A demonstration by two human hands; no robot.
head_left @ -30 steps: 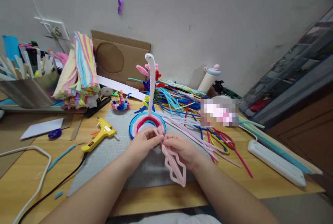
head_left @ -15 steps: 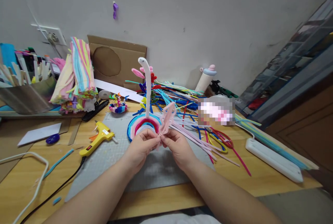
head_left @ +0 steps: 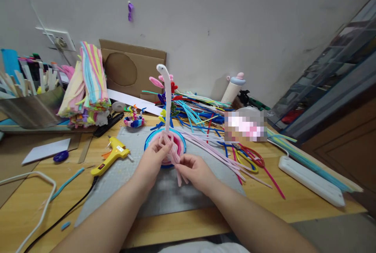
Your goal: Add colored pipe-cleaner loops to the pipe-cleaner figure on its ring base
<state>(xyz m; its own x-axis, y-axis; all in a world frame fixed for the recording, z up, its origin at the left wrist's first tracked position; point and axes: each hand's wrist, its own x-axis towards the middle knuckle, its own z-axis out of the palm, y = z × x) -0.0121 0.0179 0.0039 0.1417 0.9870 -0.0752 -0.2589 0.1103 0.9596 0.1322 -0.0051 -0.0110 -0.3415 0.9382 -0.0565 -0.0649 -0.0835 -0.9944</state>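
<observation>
A bundle of pale pink pipe cleaners (head_left: 174,152), bent into loops at its upper end, is held between my two hands. My left hand (head_left: 155,158) pinches the looped part from the left. At the lower right, my right hand (head_left: 195,170) grips the bundle where loose ends hang down. Behind the bundle lies a round coil (head_left: 149,141) of blue, pink and white rings, partly hidden by it. A white fuzzy neck-like stem (head_left: 168,100) with small dark eyes stands upright at the back of the coil.
On the grey mat (head_left: 117,190) and beside it lies a yellow glue gun (head_left: 110,159). Pink pipe cleaners (head_left: 217,155) spread to the right, near red-handled scissors (head_left: 252,156). A white power strip (head_left: 311,180) is at the far right. A small colourful ring (head_left: 134,120) sits behind.
The pink bundle has tipped down and left, in front of the coil. My left hand has moved up onto its loops; my right hand has shifted slightly lower and right.
</observation>
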